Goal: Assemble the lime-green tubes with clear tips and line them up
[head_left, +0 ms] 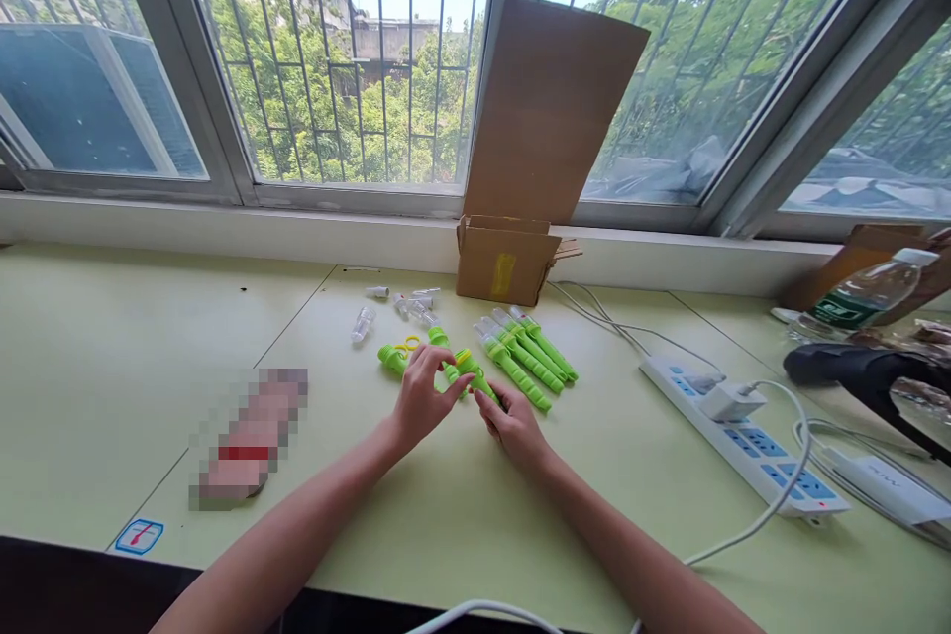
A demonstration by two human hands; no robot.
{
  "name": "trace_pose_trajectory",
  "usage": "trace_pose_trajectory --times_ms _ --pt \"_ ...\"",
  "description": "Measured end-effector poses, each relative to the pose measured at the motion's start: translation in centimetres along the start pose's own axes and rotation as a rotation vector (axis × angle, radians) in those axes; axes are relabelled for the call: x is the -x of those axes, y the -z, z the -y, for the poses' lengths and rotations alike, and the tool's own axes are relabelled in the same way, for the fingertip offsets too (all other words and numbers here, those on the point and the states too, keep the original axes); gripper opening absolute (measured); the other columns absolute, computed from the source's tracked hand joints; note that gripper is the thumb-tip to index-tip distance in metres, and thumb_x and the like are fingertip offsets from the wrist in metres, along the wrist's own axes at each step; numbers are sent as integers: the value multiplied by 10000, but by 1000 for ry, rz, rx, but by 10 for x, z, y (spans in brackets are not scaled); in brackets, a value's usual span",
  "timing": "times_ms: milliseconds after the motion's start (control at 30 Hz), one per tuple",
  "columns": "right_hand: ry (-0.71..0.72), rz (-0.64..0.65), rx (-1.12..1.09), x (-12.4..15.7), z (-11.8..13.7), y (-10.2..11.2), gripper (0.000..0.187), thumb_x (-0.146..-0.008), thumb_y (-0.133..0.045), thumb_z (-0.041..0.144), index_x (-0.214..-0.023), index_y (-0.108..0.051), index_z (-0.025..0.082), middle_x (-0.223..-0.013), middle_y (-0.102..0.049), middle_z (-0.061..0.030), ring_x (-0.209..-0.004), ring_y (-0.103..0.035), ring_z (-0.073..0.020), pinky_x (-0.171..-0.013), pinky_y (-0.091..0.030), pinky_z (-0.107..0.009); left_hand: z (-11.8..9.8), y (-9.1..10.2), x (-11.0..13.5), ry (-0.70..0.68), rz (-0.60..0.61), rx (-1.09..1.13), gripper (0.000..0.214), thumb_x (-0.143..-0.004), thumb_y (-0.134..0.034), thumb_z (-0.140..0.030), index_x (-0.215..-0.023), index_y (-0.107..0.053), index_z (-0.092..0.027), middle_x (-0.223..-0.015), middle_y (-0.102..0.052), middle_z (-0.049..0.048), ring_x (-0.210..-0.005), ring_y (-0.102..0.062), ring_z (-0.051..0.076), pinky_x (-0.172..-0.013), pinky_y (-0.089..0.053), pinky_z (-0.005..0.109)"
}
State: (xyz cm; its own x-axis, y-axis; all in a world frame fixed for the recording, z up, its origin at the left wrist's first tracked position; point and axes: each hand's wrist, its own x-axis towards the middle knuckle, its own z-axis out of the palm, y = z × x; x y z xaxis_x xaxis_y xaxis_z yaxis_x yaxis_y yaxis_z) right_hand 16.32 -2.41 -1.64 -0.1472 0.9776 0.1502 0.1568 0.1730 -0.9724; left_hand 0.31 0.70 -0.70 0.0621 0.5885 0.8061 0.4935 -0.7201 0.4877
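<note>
My right hand [512,421] is closed around a green plastic tube [481,384], which tilts up and to the left. A yellow ring [464,357] sits at the tube's threaded upper end. Thumb and index finger of my left hand [427,386] curl in a pinch at that end, against the ring. Beyond the left hand lie another green tube [438,337], partly hidden by the fingers, and a green threaded piece [391,358]. Loose yellow rings [411,343] lie between these. To the right rest several green tubes with clear tops [531,357], side by side.
Several clear plastic tops [363,325] lie toward the window. A cardboard box [499,263] stands at the back. On the right are a white power strip [743,441] with cables, a water bottle [854,302] and a black strap [854,367]. A blurred object [257,436] lies left.
</note>
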Motion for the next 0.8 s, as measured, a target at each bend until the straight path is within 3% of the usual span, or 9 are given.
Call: trace_pose_trajectory --times_ms 367,800 --pt "-138 70 -187 1 9 0 349 -780 -569 521 -688 -486 195 -500 -396 68 -362 -299 -55 -328 -195 -206 1 1 -3 -2 34 3 213 -751 -667 -307 -833 -500 -204 -800 -589 16 -712 -519 147 -713 -439 304" --pt "-193 126 -299 -2 2 4 329 -784 -571 508 -790 -547 180 -493 -420 71 -333 -305 -48 -312 -174 -193 0 1 -3 8 34 7 214 -752 -666 -314 -821 -496 -204 -796 -587 15 -703 -519 148 -696 -437 298"
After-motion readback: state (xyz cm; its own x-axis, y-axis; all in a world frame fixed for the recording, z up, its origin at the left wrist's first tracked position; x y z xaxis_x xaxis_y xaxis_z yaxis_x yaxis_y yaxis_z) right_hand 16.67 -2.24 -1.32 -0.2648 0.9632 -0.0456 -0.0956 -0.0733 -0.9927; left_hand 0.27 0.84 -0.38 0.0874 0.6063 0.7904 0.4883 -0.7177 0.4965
